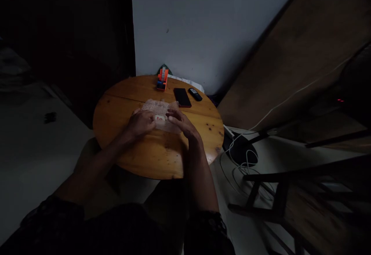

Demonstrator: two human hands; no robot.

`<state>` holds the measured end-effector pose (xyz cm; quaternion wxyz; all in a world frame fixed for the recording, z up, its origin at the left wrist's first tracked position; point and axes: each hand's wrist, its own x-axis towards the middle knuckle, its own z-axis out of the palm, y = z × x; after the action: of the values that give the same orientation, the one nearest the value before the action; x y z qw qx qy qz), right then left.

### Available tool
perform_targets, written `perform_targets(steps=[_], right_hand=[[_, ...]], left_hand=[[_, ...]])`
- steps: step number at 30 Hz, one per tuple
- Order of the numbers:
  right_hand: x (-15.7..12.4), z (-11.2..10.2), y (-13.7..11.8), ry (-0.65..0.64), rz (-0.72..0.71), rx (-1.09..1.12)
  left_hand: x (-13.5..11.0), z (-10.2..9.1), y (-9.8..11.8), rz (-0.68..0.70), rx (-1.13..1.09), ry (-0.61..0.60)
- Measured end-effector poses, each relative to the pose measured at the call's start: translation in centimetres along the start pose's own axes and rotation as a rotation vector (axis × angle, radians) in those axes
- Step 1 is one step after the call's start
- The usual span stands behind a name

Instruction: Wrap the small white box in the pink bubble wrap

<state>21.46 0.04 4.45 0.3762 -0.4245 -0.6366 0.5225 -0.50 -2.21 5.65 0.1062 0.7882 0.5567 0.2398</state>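
Note:
A sheet of bubble wrap [155, 105] lies on the round wooden table [130, 160], with a small white box or card with red print [160, 118] on it. My left hand [142, 122] is closed at the wrap's left side, its curled fingers beside the small printed thing. My right hand [182, 122] hovers over the wrap's right side, its fingers bent and apart, the thumb near the printed thing. Whether the right fingertips touch the wrap is hard to see in the dim light.
An orange tape dispenser [162, 79] stands at the table's back. Nearby lie a dark flat phone or tablet [182, 97] and a black keypad phone [195, 94]. A wall rises behind. White cables [246, 164] and a wooden chair [278, 197] are on the right.

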Motion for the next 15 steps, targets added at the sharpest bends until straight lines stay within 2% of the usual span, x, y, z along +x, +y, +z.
perform_targets(steps=[3,5,10,15], right_hand=[[0.2,-0.1,0.4,-0.02,-0.001,-0.023],[0.5,0.1,0.9,0.013,0.016,-0.03],[1.8,0.9,2.6,0.192,0.041,0.02],[2.3,1.3,3.4,0.254,0.1,0.043]], left_hand=[[1.9,0.1,-0.2,-0.196,-0.009,-0.023],[2.4,0.3,-0.4,-0.247,-0.051,-0.044],[2.7,1.3,-1.4,-0.263,-0.211,-0.02],[3.5,1.9,-1.9,-0.228,-0.365,-0.022]])
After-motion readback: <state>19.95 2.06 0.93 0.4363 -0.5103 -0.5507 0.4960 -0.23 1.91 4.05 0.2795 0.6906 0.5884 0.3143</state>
